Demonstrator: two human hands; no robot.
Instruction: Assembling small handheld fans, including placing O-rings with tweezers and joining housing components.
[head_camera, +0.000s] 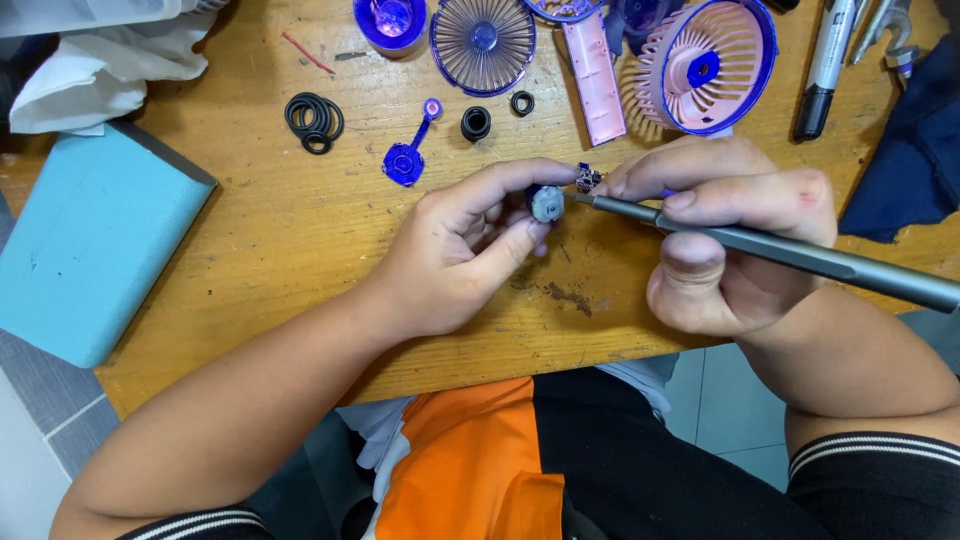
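The small fan lies in pieces across the wooden surface (300, 230); the left hand (455, 250) pinches the small grey motor (546, 203), the right hand (730, 235) grips a grey metal screwdriver (800, 255) against it.

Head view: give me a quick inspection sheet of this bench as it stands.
Surface: wooden table, scuffed and stained.
Job's things: small grey motor pinched in left hand; grey screwdriver in right hand, tip at motor.
Clutter: pink-and-blue fan housing, blue grille, black rubber rings, marker, blue foam block, white cloth.
Fingers: both hands closed on their items.
Cables: nothing seen.
Surroundings: tiled floor.
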